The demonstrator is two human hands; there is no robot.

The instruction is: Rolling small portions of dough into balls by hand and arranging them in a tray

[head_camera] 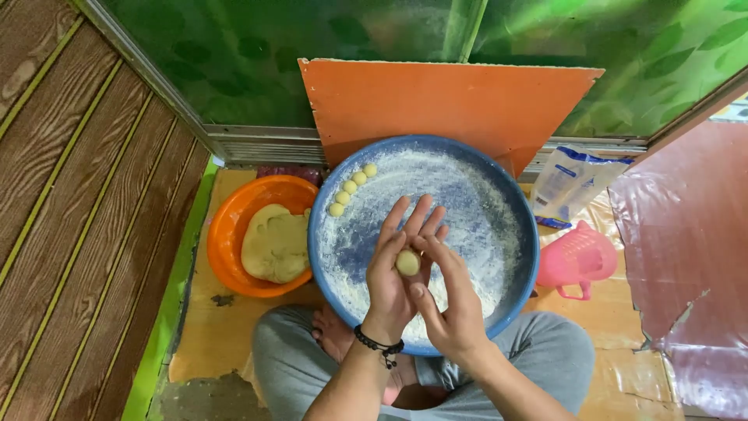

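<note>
A person sits cross-legged on the floor point(210, 343), which is covered with brown cardboard sheets. The left hand point(393, 277) lies palm up with its fingers point(413, 222) stretched nearly flat, and a small pale dough ball point(407, 263) rests on that palm. The right hand point(452, 300) comes in from the side, its fingers loosely spread, with the fingertips touching the ball; neither hand is closed around it. Both hands hover over the near half of a big blue floured tray point(514, 210). Along the tray's far left rim sits a short curved row of small dough balls point(351, 188). Just left of the tray, touching its edge, an orange bowl point(234, 226) holds a large dough lump point(275, 243). To the right stand a pink plastic jug point(576, 261) and a white flour bag point(569, 183).
</note>
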